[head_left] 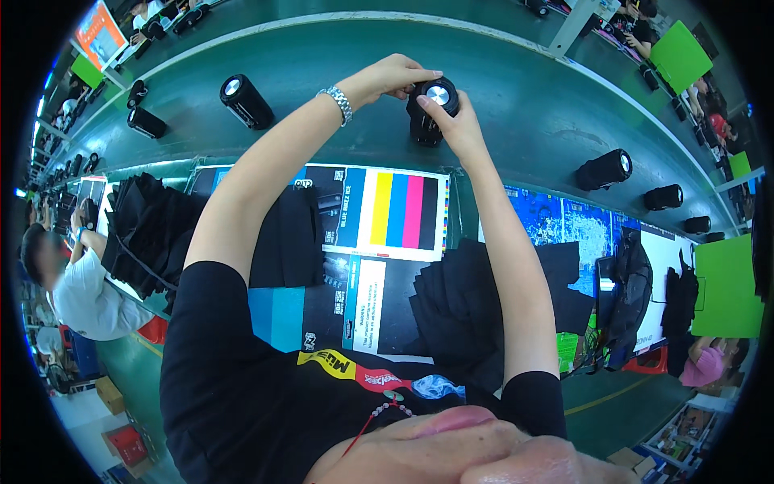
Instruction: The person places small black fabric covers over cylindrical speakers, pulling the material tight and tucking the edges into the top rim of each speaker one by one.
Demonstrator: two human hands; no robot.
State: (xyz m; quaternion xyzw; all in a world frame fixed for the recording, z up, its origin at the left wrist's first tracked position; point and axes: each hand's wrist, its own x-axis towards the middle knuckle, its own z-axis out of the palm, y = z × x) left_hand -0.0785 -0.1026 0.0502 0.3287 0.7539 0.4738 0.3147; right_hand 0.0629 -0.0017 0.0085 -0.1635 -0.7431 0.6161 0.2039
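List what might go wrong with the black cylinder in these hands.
The black cylinder might slip if the right hand loosens; the left hand seems only to have fingers near its rim.

The right thumb, close to the silver disc, might smudge it.

Swinging outward, the left forearm might knock the neighbouring cylinder.

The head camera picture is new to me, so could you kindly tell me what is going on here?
A person is holding a black cylinder with a silver round end, the left hand at its rim and the right hand around its near side. It is at the green work surface, where similar cylinders sit to both sides. Nearer the person lie black cloth pieces and printed sheets.
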